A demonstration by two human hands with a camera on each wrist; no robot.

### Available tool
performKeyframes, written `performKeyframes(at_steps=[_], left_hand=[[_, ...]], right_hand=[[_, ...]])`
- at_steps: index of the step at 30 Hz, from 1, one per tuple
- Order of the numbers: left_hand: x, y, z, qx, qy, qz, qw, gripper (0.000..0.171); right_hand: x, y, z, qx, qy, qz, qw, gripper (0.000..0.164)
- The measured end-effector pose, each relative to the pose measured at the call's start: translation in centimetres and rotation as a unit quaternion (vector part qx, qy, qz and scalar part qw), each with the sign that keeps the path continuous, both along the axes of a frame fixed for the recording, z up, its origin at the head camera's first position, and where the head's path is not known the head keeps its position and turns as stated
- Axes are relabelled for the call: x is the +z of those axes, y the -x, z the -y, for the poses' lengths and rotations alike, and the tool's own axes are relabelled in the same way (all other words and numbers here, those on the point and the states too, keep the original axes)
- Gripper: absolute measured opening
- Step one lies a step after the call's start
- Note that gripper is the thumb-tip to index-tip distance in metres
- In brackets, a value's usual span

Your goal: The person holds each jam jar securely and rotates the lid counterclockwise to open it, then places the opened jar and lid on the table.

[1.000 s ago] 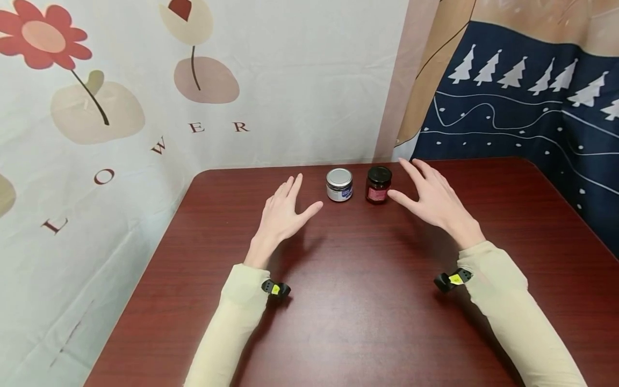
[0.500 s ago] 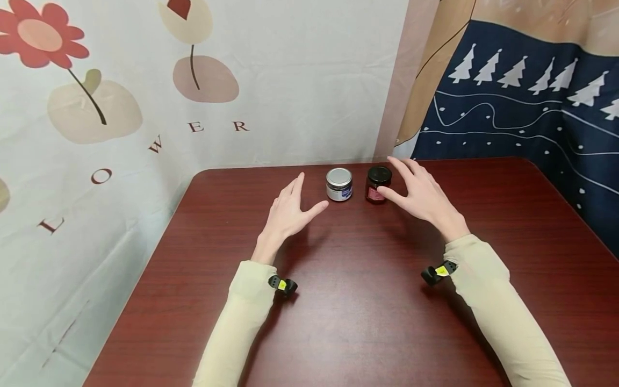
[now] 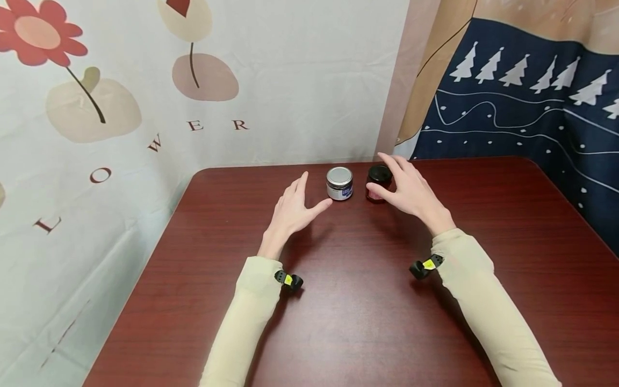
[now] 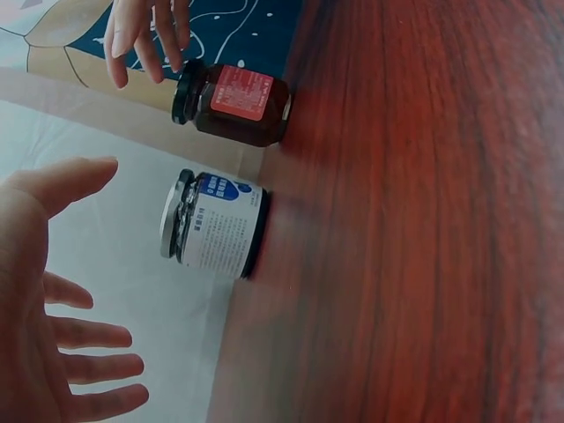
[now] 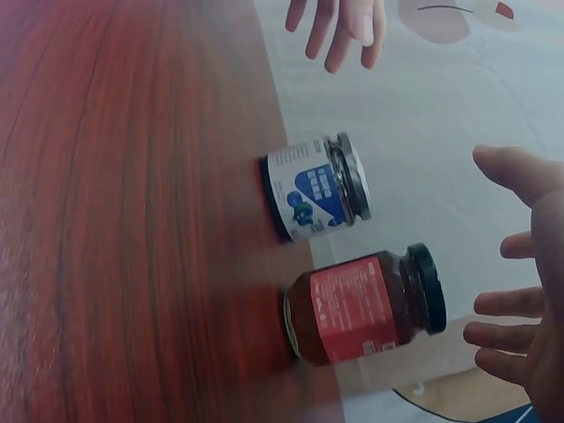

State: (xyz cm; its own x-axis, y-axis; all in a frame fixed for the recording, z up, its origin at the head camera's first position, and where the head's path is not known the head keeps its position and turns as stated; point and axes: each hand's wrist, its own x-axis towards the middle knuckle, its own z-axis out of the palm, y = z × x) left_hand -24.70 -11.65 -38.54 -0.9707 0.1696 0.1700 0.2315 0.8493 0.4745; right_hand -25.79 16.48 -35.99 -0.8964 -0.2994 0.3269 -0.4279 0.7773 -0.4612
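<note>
Two glass jars stand upright side by side near the table's far edge. The left one is a jam jar [image 3: 339,184] with a silver lid and a white and blue label; blueberries are printed on it in the right wrist view. To its right is a dark jar [image 5: 352,307] with a black lid and a red label. My left hand [image 3: 291,210] is spread just left of the silver-lidded jar, thumb toward it. My right hand [image 3: 408,189] reaches over the right side of the dark jar, partly hiding it in the head view; the right wrist view shows a gap between fingers and lid.
The dark red wooden table [image 3: 358,301] ends right behind the jars. A pale printed cloth [image 3: 300,86] hangs beyond it, with a navy cloth with white trees [image 3: 512,107] at the right. Each sleeve carries a small black wrist camera [image 3: 289,280].
My right hand has moved left, from beside the dark jar to over its right side. My left hand has shifted slightly right toward the silver-lidded jar. Both jars stay put.
</note>
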Motion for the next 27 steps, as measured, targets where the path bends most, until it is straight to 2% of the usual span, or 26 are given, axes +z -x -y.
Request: performKeyframes(at_steps=[16,22,27], left_hand=[[0.1,0.7,-0.5,-0.004,-0.02,0.005,0.9998,0.095],[-0.2,1.0,-0.5,-0.002,-0.028,0.019,0.9994,0.095],[-0.8,1.6,-0.6,-0.014,-0.033,0.032,0.9989,0.095]], right_hand=[[0.3,0.5,2.5,0.01,0.014,-0.008,1.0,0.075],[0.0,0.6,3.4,0.025,0.015,-0.018,0.999,0.076],[-0.1,0.8,4.0,0.034,0.018,-0.03,0.999,0.074]])
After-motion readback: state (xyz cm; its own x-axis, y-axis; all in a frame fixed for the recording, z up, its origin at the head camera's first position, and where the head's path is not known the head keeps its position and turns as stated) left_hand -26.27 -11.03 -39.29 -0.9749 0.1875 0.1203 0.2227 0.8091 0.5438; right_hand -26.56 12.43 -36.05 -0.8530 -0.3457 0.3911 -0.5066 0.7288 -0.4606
